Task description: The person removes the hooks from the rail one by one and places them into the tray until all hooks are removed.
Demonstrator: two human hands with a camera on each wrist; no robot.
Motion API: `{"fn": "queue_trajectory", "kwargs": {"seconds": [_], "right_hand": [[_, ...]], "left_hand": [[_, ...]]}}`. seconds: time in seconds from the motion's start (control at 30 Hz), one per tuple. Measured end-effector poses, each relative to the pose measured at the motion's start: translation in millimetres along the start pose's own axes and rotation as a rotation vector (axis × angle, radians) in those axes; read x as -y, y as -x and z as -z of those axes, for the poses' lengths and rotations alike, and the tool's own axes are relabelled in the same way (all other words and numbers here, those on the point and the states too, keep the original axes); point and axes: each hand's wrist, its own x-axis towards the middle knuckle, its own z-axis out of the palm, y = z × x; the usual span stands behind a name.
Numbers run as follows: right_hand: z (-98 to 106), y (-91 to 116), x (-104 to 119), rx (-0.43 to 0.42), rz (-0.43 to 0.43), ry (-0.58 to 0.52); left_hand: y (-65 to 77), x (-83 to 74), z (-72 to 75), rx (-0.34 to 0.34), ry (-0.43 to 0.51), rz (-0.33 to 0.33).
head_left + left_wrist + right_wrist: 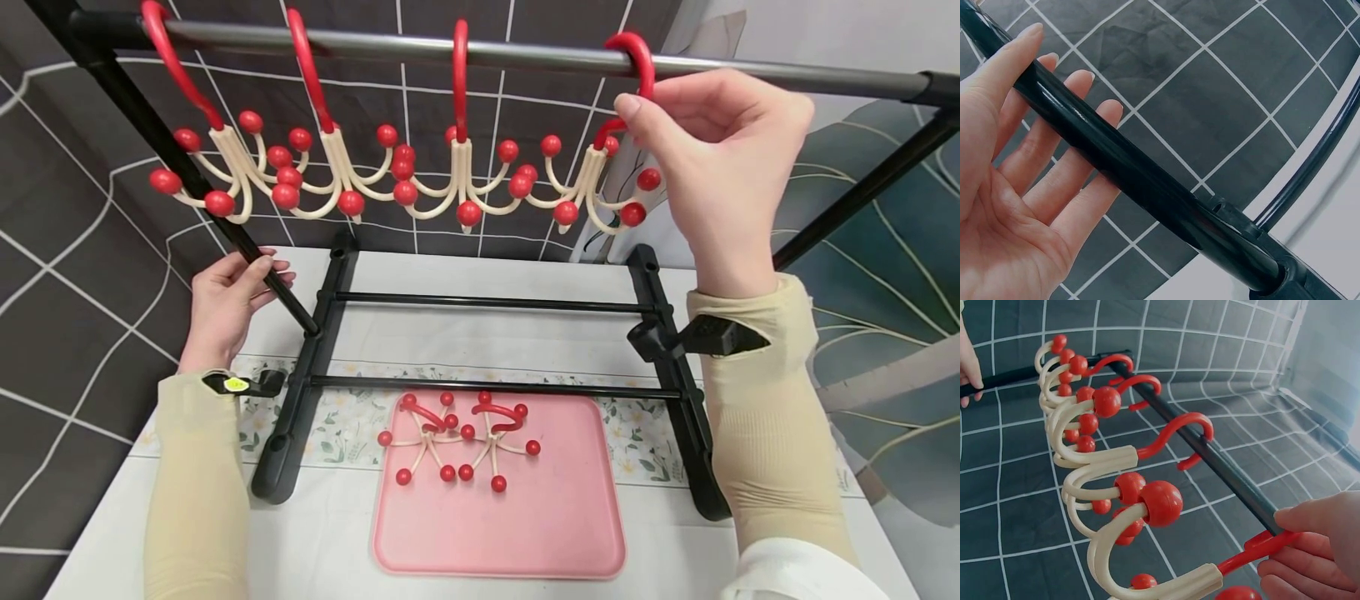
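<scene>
Overall, the largest item is the dark backdrop [67, 350] with a white grid, standing behind and to the left of the white surface [300, 537]. A patterned strip [652, 437] runs across the surface. On the surface stands a black rack [495, 302] with a top bar [540, 56], sloping posts and two low rods. A pink tray [540, 525] lies on the surface at the near side of the rack.

The left hand [228, 304] grips the left post [1104, 147] — thumb across the front, fingers behind. The right hand [723, 158] pinches the red hook [640, 62] of the right-end hanger [588, 175] at the top bar; this hook passes over the bar.

Three other cream hangers hang from the bar by red hooks: a left-end hanger [238, 167], a second hanger [341, 171] and a third hanger [462, 171]. Two more — a left tray hanger [430, 437] and a right tray hanger [492, 442] — rest side by side at the far left of the tray. Each hanger has curved arms tipped with red balls [566, 213].
</scene>
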Motion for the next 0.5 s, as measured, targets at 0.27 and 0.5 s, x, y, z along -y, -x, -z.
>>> {"fn": "queue_trajectory", "kwargs": {"seconds": [0.27, 0.5], "right_hand": [[-2.0, -0.8, 1.4, -0.009, 0.025, -0.064], [-1.8, -1.1, 1.7, -0.021, 0.036, -0.061]], "left_hand": [[-0.4, -0.8, -0.7, -0.002, -0.010, 0.003], [-1.9, -0.6, -2.9, 0.002, -0.007, -0.002]]}}
